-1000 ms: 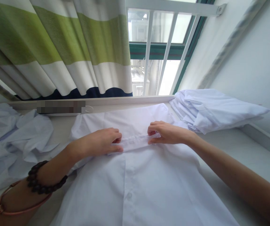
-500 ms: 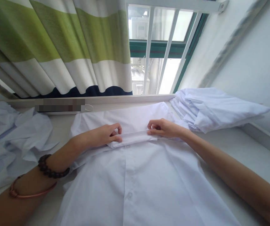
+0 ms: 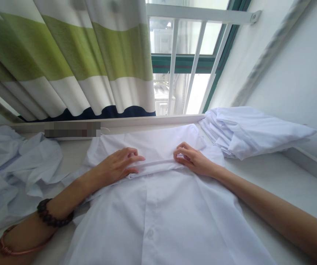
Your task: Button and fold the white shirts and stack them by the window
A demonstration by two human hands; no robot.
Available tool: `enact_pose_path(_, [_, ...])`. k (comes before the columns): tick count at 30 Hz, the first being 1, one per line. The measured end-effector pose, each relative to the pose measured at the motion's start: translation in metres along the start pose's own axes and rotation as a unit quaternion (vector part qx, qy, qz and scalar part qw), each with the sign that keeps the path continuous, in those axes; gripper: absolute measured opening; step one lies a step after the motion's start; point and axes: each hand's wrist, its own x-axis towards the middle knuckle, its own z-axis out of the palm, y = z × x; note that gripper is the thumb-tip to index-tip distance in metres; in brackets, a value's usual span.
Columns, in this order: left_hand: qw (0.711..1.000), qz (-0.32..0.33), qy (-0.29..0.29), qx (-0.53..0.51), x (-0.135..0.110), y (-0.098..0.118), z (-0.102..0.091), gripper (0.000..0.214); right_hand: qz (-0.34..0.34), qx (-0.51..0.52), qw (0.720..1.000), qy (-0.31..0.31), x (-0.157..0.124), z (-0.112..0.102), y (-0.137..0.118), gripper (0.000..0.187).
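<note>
White shirt (image 3: 161, 221) lies flat on the tabletop (image 3: 279, 180), button strip upward, its far part turned back into a raised fold; the fingers (image 3: 137, 159) of the left hand (image 3: 118, 165) are closed on the left end of that fold, thumb below and forefinger over it; the fingers (image 3: 179, 150) of the right hand (image 3: 193, 160) are curled and pinched on its right end; between the two hands the ridge runs bare; on the left wrist sit a dark bead bracelet (image 3: 53, 217) and a copper bangle (image 3: 23, 246); just beside the right hand rests a stack of folded white shirts (image 3: 252, 130); well to the left lies a crumpled heap of pale garments (image 3: 14, 169); behind, a striped curtain (image 3: 72, 62) hangs beside the barred window (image 3: 172, 66).
</note>
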Motion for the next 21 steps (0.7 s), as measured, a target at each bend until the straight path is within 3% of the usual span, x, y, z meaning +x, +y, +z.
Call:
enact_pose_path(3, [0.998, 0.058, 0.005, -0.015, 0.004, 0.011, -0.016, 0.027, 0.001, 0.002, 1.000, 0.003, 0.002, -0.002, -0.003, 0.020])
enact_pose_path(7, [0.995, 0.064, 0.046, -0.060, 0.014, 0.041, -0.028, 0.032, -0.059, -0.122, 0.991, 0.019, 0.004, 0.001, -0.028, 0.024])
enact_pose_path(11, [1.000, -0.023, 0.015, -0.005, 0.011, 0.053, -0.006, 0.038, -0.136, -0.189, 0.972, 0.023, 0.000, 0.008, -0.046, 0.028])
enact_pose_path(15, [0.995, -0.060, -0.069, 0.043, -0.003, 0.041, 0.020, 0.057, -0.123, -0.180, 0.974, -0.057, -0.013, 0.010, -0.028, 0.040])
enact_pose_path(18, [0.992, -0.069, -0.089, 0.048, -0.009, 0.036, 0.025, 0.057, -0.094, -0.182, 0.972, -0.114, -0.022, 0.008, -0.014, 0.049])
enact_pose_path(21, [0.992, -0.081, -0.089, 0.041, -0.007, 0.038, 0.020, 0.057, -0.074, -0.181, 0.972, -0.133, -0.026, 0.005, -0.015, 0.052])
